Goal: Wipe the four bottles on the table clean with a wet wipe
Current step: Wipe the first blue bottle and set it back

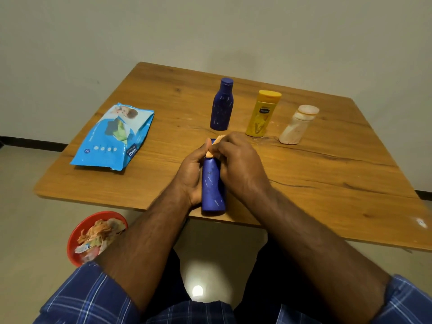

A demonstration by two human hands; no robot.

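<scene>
At the table's [327, 188] near edge, the left hand [190, 174] grips a tilted blue bottle [212, 185] while the right hand [236, 160] pinches a wet wipe [216, 146] against its top. Beyond stand 3 bottles: dark blue [222, 106], yellow [263, 114], white [298, 125].

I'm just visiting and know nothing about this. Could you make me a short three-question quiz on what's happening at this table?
1. True or false: the person's left hand holds the dark blue plastic bottle that is being wiped.
2. How many bottles stand upright on the wooden table, untouched by the hands?
3. Where does the light blue wet-wipe packet lie? A) to the left of the hands B) in the red bowl C) behind the yellow bottle

Key:
1. True; the right hand presses an orange-stained wipe to its top.
2. Three: a dark blue bottle, a yellow bottle and a whitish stained bottle.
3. A
</scene>
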